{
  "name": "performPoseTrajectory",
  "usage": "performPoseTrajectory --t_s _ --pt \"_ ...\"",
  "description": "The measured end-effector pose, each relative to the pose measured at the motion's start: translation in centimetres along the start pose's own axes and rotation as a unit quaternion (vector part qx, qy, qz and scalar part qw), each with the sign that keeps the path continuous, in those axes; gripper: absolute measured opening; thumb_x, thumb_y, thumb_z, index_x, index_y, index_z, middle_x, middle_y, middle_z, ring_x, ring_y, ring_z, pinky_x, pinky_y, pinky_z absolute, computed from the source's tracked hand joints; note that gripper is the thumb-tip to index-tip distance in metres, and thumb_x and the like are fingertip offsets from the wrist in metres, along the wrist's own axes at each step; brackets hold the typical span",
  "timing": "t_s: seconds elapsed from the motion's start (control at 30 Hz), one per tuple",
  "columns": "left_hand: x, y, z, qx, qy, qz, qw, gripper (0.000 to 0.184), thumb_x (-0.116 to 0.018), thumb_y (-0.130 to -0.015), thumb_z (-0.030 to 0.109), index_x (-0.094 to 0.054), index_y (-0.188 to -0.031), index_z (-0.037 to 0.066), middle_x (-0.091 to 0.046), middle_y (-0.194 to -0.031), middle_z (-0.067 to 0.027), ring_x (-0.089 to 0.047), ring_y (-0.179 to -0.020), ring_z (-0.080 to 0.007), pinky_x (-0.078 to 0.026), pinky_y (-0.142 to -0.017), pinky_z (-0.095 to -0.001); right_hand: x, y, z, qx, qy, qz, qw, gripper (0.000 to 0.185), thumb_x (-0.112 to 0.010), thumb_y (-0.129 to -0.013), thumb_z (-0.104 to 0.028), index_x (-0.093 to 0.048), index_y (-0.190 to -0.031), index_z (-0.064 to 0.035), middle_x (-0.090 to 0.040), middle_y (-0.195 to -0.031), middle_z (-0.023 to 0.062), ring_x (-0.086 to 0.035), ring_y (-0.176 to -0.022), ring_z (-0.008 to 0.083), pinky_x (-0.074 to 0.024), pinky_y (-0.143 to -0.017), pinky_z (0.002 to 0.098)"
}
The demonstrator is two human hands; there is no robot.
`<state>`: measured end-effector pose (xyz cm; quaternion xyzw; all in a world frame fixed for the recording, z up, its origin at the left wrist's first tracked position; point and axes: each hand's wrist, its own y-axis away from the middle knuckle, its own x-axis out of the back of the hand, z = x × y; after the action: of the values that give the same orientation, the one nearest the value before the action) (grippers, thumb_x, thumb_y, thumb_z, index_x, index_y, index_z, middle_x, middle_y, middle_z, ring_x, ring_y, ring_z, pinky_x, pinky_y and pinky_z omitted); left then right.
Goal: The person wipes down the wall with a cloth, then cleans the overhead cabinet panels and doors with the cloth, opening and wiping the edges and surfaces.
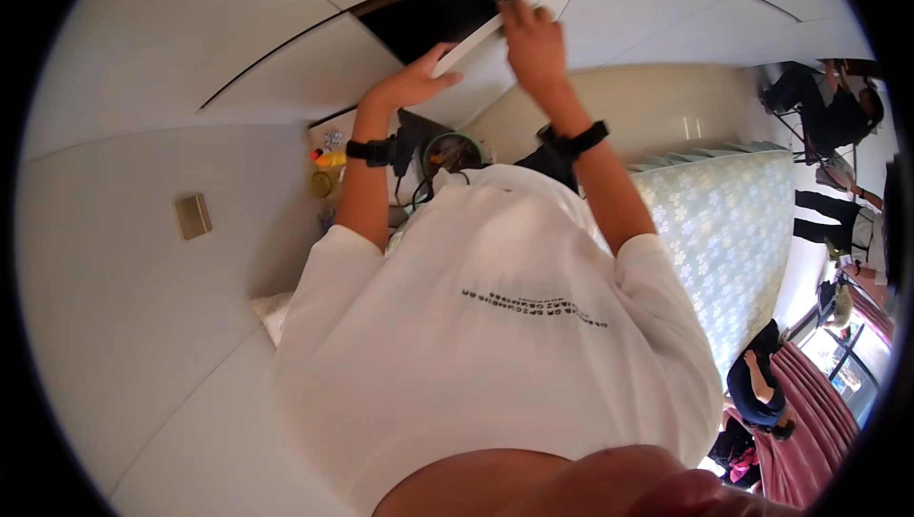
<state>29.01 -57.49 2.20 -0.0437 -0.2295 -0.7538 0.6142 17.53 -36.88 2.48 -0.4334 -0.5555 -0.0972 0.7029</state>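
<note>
1. We are wearing one white shirt [505, 327], filling the middle of the view.
2. One flowered bedcover [714, 231] is lying to our right.
3. At the far right, at least three people are showing: one person [828, 108] in dark clothes at the top, one person [862, 227] in a light top and dark trousers, and one person [757, 388] in dark clothes lower down, near the red curtains [809, 422].
4. One white panel [514, 27] is standing tilted in front of us, beside one dark opening [428, 17].
5. We are using two hands on it. Our left hand [409, 84] is holding the panel's near end, thumb on one side and fingers on the other. Our right hand [533, 41] is curling its fingers over the edge farther along, slightly blurred, gripping it.
6. One round tub [452, 150] is sitting below the panel.
7. Two black bands [581, 139] are circling our wrists, one on each.
8. One plate [192, 216] is showing on the pale surface at left.
9. One yellow-and-orange thing [329, 157] is lying near our left wrist.
</note>
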Motion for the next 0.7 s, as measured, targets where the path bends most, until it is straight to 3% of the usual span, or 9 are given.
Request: performPoseTrajectory --t_s 0.07,0.17,0.23,0.27,0.33,0.43,0.53,0.7 --pt "-0.3 0.3 0.7 0.002 0.011 0.002 1.0 0.064 -0.063 -0.099 0.036 -0.036 -0.149 0.006 -0.055 -0.137 -0.0154 -0.05 -0.125 -0.0218 -0.04 -0.106 -0.0347 1.4 0.5 -1.9 0.011 -0.063 -0.006 0.998 0.046 -0.056 -0.084 -0.005 -0.062 -0.129 -0.0103 -0.059 -0.123 0.0049 -0.058 -0.102 0.0287 -0.0497 -0.078 0.0415" --pt "-0.1 0.8 1.9 0.035 0.018 -0.009 0.999 0.061 -0.063 -0.1 0.035 -0.037 -0.147 0.007 -0.058 -0.129 -0.0097 -0.051 -0.119 -0.0187 -0.041 -0.103 -0.0323 0.8 0.7 -0.4 0.019 -0.104 0.011 0.994 0.045 -0.057 -0.084 -0.006 -0.064 -0.128 -0.0143 -0.06 -0.122 0.0037 -0.058 -0.101 0.0274 -0.0492 -0.078 0.0415" --pt "-0.2 0.8 1.7 0.033 0.023 -0.005 0.999 0.059 -0.062 -0.1 0.034 -0.038 -0.147 0.007 -0.058 -0.128 -0.0092 -0.052 -0.118 -0.018 -0.041 -0.102 -0.0334 0.8 0.4 2.0 0.019 -0.083 0.041 0.996 0.049 -0.058 -0.085 -0.007 -0.065 -0.13 -0.0235 -0.061 -0.122 0.0023 -0.059 -0.1 0.0263 -0.0491 -0.077 0.0415" --pt "-0.1 0.7 1.5 0.029 0.023 -0.001 0.999 0.059 -0.062 -0.1 0.034 -0.038 -0.147 0.007 -0.058 -0.128 -0.0092 -0.052 -0.118 -0.018 -0.041 -0.102 -0.0334 0.9 -0.2 3.4 -0.007 -0.044 0.001 0.999 0.053 -0.058 -0.086 -0.008 -0.064 -0.133 -0.0317 -0.061 -0.12 0.0028 -0.06 -0.097 0.0267 -0.0501 -0.074 0.0406" --pt "-0.1 0.6 1.0 0.017 0.017 -0.004 1.0 0.057 -0.061 -0.101 0.033 -0.037 -0.147 0.008 -0.058 -0.128 -0.0091 -0.051 -0.119 -0.0176 -0.042 -0.102 -0.0339 0.2 -1.3 7.0 -0.032 0.02 0.01 0.999 0.055 -0.059 -0.086 -0.01 -0.061 -0.136 -0.0341 -0.061 -0.115 0.0048 -0.06 -0.096 0.0285 -0.0513 -0.07 0.0408" --pt "-0.1 0.5 0.6 0.009 0.038 -0.01 0.999 0.058 -0.06 -0.101 0.031 -0.036 -0.148 0.006 -0.056 -0.135 -0.0141 -0.05 -0.125 -0.0214 -0.039 -0.106 -0.0345 0.1 -3.3 11.1 -0.119 0.029 -0.092 0.988 0.065 -0.063 -0.085 -0.012 -0.051 -0.144 -0.0364 -0.061 -0.108 0.009 -0.061 -0.094 0.0338 -0.0561 -0.072 0.0468" --pt "-0.1 0.4 0.1 0.0 0.042 -0.007 0.999 0.058 -0.06 -0.1 0.03 -0.037 -0.148 0.006 -0.056 -0.135 -0.014 -0.05 -0.125 -0.0215 -0.039 -0.106 -0.0342 -0.3 -4.5 11.9 -0.166 0.003 -0.132 0.977 0.068 -0.063 -0.083 -0.012 -0.05 -0.145 -0.0366 -0.063 -0.106 0.0091 -0.063 -0.095 0.0339 -0.057 -0.07 0.048" --pt "-0.2 0.4 0.2 -0.016 0.029 0.001 0.999 0.057 -0.059 -0.101 0.032 -0.037 -0.147 0.006 -0.057 -0.132 -0.0119 -0.05 -0.123 -0.0198 -0.04 -0.105 -0.0336 0.0 -3.7 8.5 -0.155 -0.066 -0.116 0.979 0.067 -0.06 -0.08 -0.012 -0.052 -0.144 -0.0262 -0.067 -0.114 0.0099 -0.064 -0.097 0.0326 -0.0582 -0.074 0.0472"
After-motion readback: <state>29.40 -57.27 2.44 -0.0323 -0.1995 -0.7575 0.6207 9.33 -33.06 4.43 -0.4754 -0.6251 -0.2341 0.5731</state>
